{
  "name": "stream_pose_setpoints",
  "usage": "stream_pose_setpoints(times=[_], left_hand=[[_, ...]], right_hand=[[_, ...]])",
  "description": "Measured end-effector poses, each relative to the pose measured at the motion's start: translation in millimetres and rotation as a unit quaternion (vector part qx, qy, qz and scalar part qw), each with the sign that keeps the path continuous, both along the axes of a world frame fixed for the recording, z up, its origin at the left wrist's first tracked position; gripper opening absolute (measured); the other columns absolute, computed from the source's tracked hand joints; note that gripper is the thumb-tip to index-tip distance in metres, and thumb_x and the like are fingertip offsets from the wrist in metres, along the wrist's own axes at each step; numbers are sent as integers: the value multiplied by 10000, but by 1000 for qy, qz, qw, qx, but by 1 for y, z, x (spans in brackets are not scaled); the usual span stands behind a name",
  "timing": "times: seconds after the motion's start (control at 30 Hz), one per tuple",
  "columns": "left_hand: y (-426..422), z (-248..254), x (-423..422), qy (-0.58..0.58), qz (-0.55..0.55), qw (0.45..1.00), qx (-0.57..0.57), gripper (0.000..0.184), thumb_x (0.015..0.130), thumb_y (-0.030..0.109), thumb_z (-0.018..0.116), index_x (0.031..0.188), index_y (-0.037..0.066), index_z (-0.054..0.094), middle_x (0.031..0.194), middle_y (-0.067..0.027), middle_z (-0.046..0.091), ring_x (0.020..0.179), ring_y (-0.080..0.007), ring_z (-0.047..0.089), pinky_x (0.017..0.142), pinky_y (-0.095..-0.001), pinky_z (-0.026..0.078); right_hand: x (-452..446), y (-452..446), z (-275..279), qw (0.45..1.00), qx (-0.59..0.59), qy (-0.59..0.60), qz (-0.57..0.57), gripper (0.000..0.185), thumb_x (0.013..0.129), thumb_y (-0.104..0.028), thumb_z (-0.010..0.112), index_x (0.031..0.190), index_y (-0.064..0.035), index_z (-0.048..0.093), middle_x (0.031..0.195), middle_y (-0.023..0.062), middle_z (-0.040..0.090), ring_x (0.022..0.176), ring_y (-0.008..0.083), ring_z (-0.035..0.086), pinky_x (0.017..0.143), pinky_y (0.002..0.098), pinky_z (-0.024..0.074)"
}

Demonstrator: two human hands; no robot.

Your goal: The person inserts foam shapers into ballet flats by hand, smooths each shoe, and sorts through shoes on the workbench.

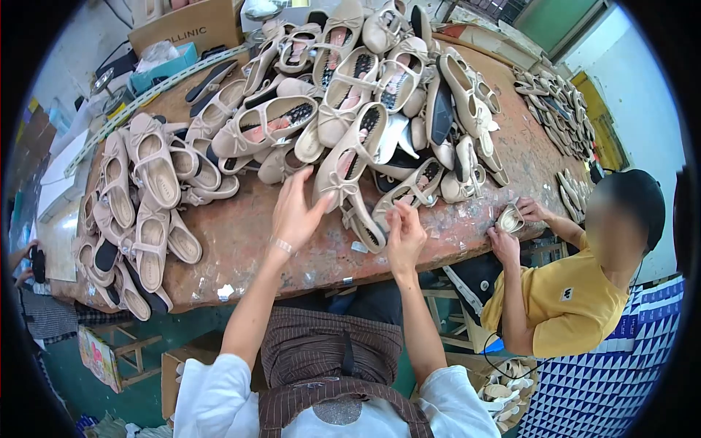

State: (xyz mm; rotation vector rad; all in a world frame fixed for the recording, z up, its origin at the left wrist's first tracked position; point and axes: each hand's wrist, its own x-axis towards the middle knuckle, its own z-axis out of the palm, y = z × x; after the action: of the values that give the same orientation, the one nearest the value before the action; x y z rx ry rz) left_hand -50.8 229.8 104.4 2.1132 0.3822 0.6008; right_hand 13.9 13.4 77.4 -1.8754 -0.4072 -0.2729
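Beige flat shoes with bows and straps lie in a heap on the worn table. At the heap's near edge, my left hand (293, 215) has its thumb over the toe of a beige bow shoe (349, 153), with the fingers at its left side. Under that shoe, another beige shoe (363, 223) shows its strap and dark-patterned insole. My right hand (406, 237) is beside it, fingers curled together in a pinch; whatever is between them cannot be made out. Close behind those fingertips lies a strapped shoe (416, 186) with a pink and black insole.
Finished-looking beige shoes (153, 164) are piled at the left. A person (577, 292) in a yellow shirt handles a shoe part (510, 217) at the right edge. More shoes (558, 113) lie at the far right. A cardboard box (186, 33) stands behind; the table edge (321, 283) is before me.
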Motion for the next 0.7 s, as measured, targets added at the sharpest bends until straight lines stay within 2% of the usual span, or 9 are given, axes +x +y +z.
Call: stream_pose_setpoints(times=[0.07, 0.2, 0.23, 0.37, 0.43, 0.53, 0.6, 0.67, 0.7], left_hand=[[-2, 8, 47, 32, 10, 999, 37, 651, 865, 428, 682, 1362, 68, 465, 1132, -235, 652, 1041, -426, 630, 894, -477, 490], [1, 5, 75, 90, 26, 995, 26, 434, 921, 351, 603, 1231, 49, 568, 990, -216, 703, 943, -458, 644, 813, -495, 501], [6, 6, 69, 90, 21, 995, 33, 393, 933, 336, 587, 1194, 43, 592, 964, -209, 710, 923, -462, 644, 797, -497, 502], [7, -7, -19, -39, 36, 988, -144, 303, 994, 193, 514, 1180, -24, 614, 998, -148, 713, 877, -225, 666, 797, -370, 497], [-5, -9, -75, -57, 90, 969, -222, 306, 1002, 142, 494, 1206, -61, 597, 1021, -111, 701, 924, -141, 618, 818, -322, 482], [-30, -32, -137, -84, 252, 868, -420, 373, 1013, 173, 500, 1332, -19, 526, 1293, -85, 585, 1176, -180, 556, 1014, -323, 428], [-50, -45, -159, -97, 329, 807, -481, 415, 1015, 177, 497, 1382, -14, 484, 1351, -92, 556, 1218, -200, 540, 1065, -332, 392], [-61, -71, -172, -124, 314, 818, -465, 417, 1020, 196, 489, 1393, 11, 460, 1366, -83, 539, 1227, -203, 536, 1038, -370, 432], [-67, -69, -173, -109, 324, 793, -504, 417, 1027, 210, 481, 1395, 18, 442, 1342, -87, 548, 1213, -212, 550, 987, -376, 478]], right_hand=[[30, 3, 15, 998, -42, -55, 11, 212, 967, 3, 557, 1170, 24, 613, 981, 122, 697, 869, 170, 689, 764, 296, 548], [78, 16, 25, 980, -95, -172, 30, 337, 899, 100, 529, 1211, 5, 611, 1103, 190, 675, 1033, 315, 673, 865, 356, 531], [86, 18, 23, 982, -100, -149, 58, 496, 852, 140, 508, 1321, -17, 548, 1258, 221, 597, 1160, 377, 598, 959, 404, 489], [106, 29, 19, 964, -167, -200, 61, 730, 801, 154, 505, 1484, -65, 370, 1460, 239, 410, 1335, 418, 430, 1093, 457, 382], [116, 33, 18, 970, -118, -207, 47, 715, 807, 136, 530, 1478, -65, 384, 1439, 248, 435, 1334, 421, 432, 1103, 447, 374], [131, 46, 23, 973, -87, -210, 28, 649, 817, 102, 572, 1430, -78, 460, 1424, 253, 459, 1310, 423, 460, 1088, 445, 380], [149, 54, 15, 961, -118, -249, 23, 400, 831, 74, 589, 1211, -40, 637, 1379, 246, 521, 1265, 411, 513, 1065, 429, 404], [160, 60, 14, 965, -80, -247, 43, 302, 840, 8, 638, 1136, -36, 680, 1216, 215, 646, 1123, 376, 616, 983, 423, 463], [160, 64, 16, 978, -63, -200, 20, 234, 875, -62, 668, 1105, -27, 695, 1075, 198, 700, 1008, 351, 665, 909, 406, 494]])
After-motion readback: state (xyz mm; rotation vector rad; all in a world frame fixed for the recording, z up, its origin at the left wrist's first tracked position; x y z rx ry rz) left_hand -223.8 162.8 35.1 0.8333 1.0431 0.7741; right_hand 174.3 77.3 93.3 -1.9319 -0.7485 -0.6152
